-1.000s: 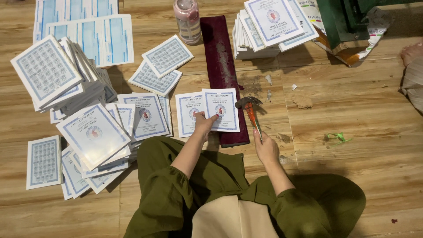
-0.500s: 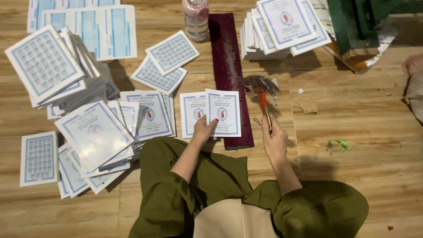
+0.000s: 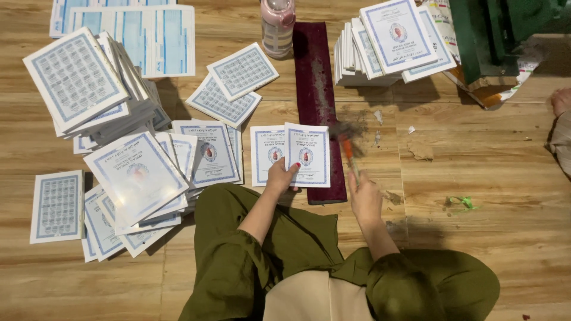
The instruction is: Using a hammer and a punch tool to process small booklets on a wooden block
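Observation:
My left hand [image 3: 281, 175] presses down on the lower edge of a white booklet with a blue border [image 3: 307, 153], which lies half on a dark red strip [image 3: 315, 77] on the wooden floor. A second similar booklet [image 3: 266, 151] lies tucked under its left side. My right hand [image 3: 364, 196] grips a small hammer with an orange handle [image 3: 348, 153]; its head is blurred, just right of the booklet over the strip's edge.
Piles of similar booklets [image 3: 89, 95] spread at the left, another stack [image 3: 392, 41] at the top right. A pink bottle [image 3: 278, 27] stands at the strip's far end. Green machine base [image 3: 493, 35] at the far right. Another person's foot [image 3: 560, 104] at the right edge.
The hammer has swung down and left toward the booklet's right edge and is now blurred. My left hand stays on the booklet.

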